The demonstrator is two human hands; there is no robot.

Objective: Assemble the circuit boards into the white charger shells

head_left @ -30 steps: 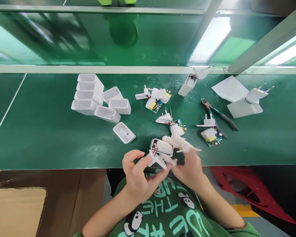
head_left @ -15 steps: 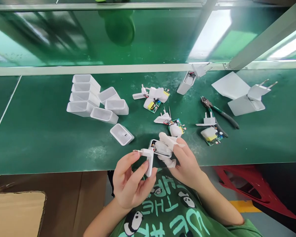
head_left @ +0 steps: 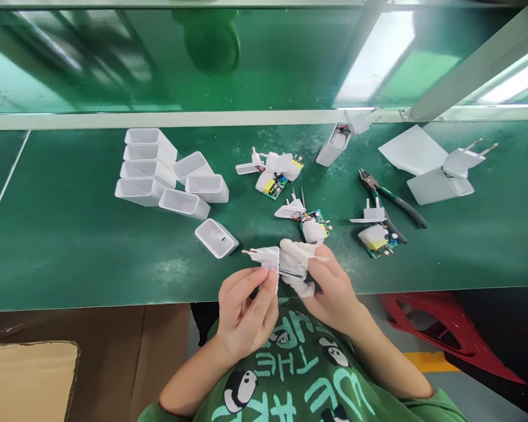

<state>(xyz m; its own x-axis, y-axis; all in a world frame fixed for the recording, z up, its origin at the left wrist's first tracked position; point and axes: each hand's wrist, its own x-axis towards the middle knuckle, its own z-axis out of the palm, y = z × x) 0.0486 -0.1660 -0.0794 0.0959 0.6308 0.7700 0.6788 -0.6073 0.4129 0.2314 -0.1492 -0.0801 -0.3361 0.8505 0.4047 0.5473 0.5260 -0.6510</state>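
Between the fingertips of my left hand (head_left: 249, 310) is a white plug cover (head_left: 267, 256) with two metal pins pointing left. My right hand (head_left: 323, 281), with white covers on some fingers, grips a white charger housing (head_left: 294, 269) by its sides. The plug cover stands close against the housing's open end and hides most of it; whether they touch all round I cannot tell. Just beyond my right fingers lies a circuit board (head_left: 315, 225) wired to another plug cover (head_left: 293, 208). A single empty housing (head_left: 217, 238) lies left of my hands.
Several white housings (head_left: 147, 170) are grouped at the left. More boards with plug covers (head_left: 275, 173) lie at mid-table. Cutting pliers (head_left: 391, 202) sit at the right by another board (head_left: 377, 239). Partly joined chargers (head_left: 334, 143) stand farther back, one on the right (head_left: 440, 186) near white paper (head_left: 413, 150).
My left hand has brought the plug cover up and right, turning it against the housing's open end. My right hand keeps hold of the housing almost in place.
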